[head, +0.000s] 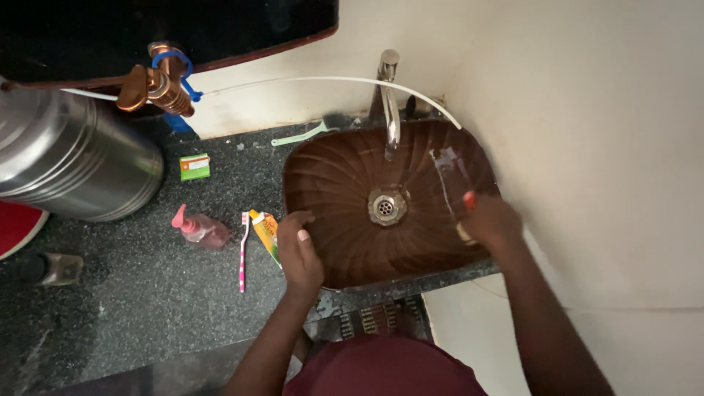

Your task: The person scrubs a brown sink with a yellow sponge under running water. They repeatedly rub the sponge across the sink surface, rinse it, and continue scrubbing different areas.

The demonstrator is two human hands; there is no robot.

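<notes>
Your left hand rests curled on the near-left rim of the brown ribbed sink, fingers bent over the edge, holding nothing; your right hand at three o'clock of the drain closes on a small scrubber (mostly hidden, so its long axis cannot be told) pressed to the basin's right wall; left of the sink a pink toothbrush lies with its long axis toward twelve o'clock, bristles far; the tap stands beyond at twelve.
</notes>
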